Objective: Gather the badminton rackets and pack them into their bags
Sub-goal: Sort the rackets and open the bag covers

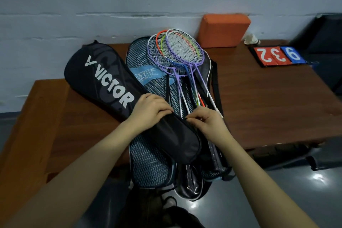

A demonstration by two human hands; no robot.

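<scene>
A black VICTOR racket bag [103, 77] lies slanted across the brown table [268, 98], its narrow end toward me. My left hand [149, 107] grips that narrow end from the left. My right hand [205, 120] pinches the bag's edge at the right, fingers curled. Several rackets [177, 50] with purple, orange and white frames lie stacked on blue mesh bags [148, 157], their handles running down under my right hand. More dark bags [192, 185] hang over the table's front edge.
An orange foam block [224, 29] leans on the grey wall at the back. A shuttlecock [251, 40] and a flip scoreboard [277, 55] sit at the back right. A dark seat [327, 39] stands far right; grey floor lies below.
</scene>
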